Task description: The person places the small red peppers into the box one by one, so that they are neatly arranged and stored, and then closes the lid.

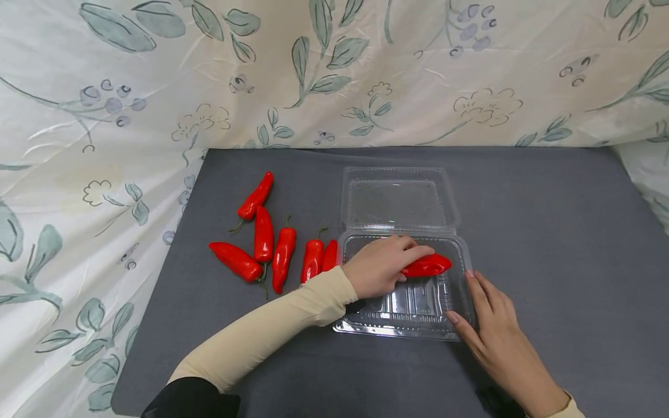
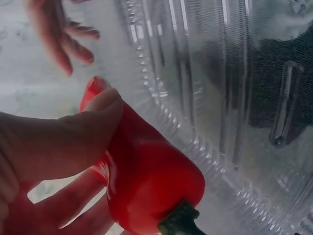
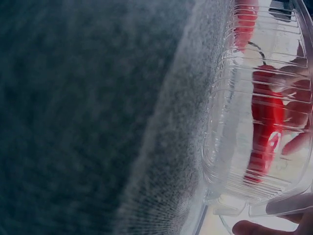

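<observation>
Over the base of the clear box (image 1: 413, 307), the left hand (image 1: 384, 264) reaches palm down from the box's left, thumb and fingers gripping a red pepper (image 1: 430, 266) whose tip points to the box's right edge; the right hand (image 1: 493, 328), fingers extended, touches that edge; six other peppers (image 1: 263, 235) lie left of the box
</observation>
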`<state>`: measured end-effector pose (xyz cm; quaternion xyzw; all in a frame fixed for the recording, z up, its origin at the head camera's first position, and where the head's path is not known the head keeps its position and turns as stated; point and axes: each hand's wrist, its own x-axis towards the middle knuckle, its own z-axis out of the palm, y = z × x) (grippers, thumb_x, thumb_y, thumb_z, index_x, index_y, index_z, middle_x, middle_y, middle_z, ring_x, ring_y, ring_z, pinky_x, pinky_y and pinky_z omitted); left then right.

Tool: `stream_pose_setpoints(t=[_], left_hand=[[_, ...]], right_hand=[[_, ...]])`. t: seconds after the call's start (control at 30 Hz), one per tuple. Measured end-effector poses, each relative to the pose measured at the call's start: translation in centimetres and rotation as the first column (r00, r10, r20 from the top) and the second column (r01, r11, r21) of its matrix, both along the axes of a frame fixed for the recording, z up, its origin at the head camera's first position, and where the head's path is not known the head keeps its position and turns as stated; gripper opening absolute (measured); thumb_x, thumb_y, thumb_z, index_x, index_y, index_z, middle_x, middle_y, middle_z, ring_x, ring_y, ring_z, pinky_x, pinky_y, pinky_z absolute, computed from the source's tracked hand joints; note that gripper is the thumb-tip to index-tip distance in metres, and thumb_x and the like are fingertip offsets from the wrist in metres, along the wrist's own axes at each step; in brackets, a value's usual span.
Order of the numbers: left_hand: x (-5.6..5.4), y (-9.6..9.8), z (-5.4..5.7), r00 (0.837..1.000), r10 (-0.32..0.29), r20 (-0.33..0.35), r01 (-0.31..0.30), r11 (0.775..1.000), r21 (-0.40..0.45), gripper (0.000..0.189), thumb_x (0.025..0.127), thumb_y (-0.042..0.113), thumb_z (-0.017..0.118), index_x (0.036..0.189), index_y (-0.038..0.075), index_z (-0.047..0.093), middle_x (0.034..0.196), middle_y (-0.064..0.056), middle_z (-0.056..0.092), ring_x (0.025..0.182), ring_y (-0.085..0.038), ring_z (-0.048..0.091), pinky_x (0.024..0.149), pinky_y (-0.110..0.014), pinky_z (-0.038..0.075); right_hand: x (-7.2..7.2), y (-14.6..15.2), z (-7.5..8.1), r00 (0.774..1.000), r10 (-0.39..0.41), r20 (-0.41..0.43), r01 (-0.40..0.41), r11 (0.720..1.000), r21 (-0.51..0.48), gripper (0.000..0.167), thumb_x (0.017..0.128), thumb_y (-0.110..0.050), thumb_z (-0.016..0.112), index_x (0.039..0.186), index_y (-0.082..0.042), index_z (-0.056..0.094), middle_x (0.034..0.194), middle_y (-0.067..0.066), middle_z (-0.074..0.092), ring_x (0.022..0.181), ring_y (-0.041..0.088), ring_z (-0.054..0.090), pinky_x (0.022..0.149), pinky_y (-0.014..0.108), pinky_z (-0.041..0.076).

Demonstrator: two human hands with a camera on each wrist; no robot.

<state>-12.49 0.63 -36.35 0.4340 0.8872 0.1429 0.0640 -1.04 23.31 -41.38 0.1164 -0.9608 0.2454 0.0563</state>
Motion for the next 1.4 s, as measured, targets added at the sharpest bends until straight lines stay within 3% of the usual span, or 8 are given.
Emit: stream_pose_setpoints(t=[0.23,0.47,0.87,1.1,1.4], left_hand=[[-0.2,0.2,-0.9,1.0,0.02,0.001,-0.02,0.997,-0.07,0.053,0.083,0.012,0.071,0.132,0.02,0.054,0.121,0.0,0.059,0.108,-0.015,0.055,0.094,-0.025,0.048],[-0.4,0.0,-1.5,0.999,0.038,0.034,-0.036,0.998,-0.06,0.049,0.083,0.009,0.07,0.129,0.017,0.056,0.116,-0.001,0.059,0.102,-0.015,0.056,0.092,-0.023,0.048],[0.0,0.6,-1.9,0.99,0.03,-0.137,-0.046,0.992,-0.115,0.042,0.084,0.014,0.068,0.125,0.015,0.06,0.112,0.0,0.06,0.105,-0.015,0.054,0.091,-0.027,0.048],[0.1,0.5,-2.0,0.989,0.04,-0.143,-0.058,0.99,-0.129,0.043,0.084,0.016,0.068,0.126,0.016,0.06,0.115,0.001,0.06,0.106,-0.015,0.054,0.089,-0.03,0.049],[0.1,0.4,-1.4,0.989,0.033,-0.146,-0.056,0.986,-0.154,0.045,0.086,0.023,0.069,0.129,0.017,0.058,0.118,0.001,0.06,0.11,-0.015,0.054,0.09,-0.032,0.048]], right_hand=[[0.0,-0.2,0.1,1.0,-0.004,-0.004,0.004,1.0,-0.008,0.076,0.092,-0.033,0.062,0.153,-0.012,0.022,0.145,0.025,0.032,0.125,0.048,0.031,0.086,0.065,0.037],[0.0,-0.3,0.1,1.0,-0.009,0.014,0.009,1.0,-0.003,0.076,0.092,-0.035,0.061,0.153,-0.013,0.021,0.146,0.025,0.031,0.126,0.047,0.03,0.088,0.065,0.036],[0.0,-0.5,0.2,1.0,-0.016,0.025,0.015,1.0,0.023,0.076,0.093,-0.036,0.06,0.153,-0.01,0.02,0.145,0.025,0.032,0.125,0.046,0.03,0.087,0.065,0.037],[0.0,-0.6,0.2,0.998,-0.028,0.063,0.026,0.999,0.045,0.077,0.094,-0.039,0.058,0.153,-0.011,0.018,0.145,0.025,0.031,0.127,0.045,0.028,0.086,0.068,0.037],[0.0,-0.4,0.0,1.0,-0.005,0.026,0.005,1.0,0.009,0.075,0.094,-0.036,0.059,0.153,-0.01,0.02,0.145,0.025,0.032,0.129,0.044,0.029,0.089,0.064,0.036]])
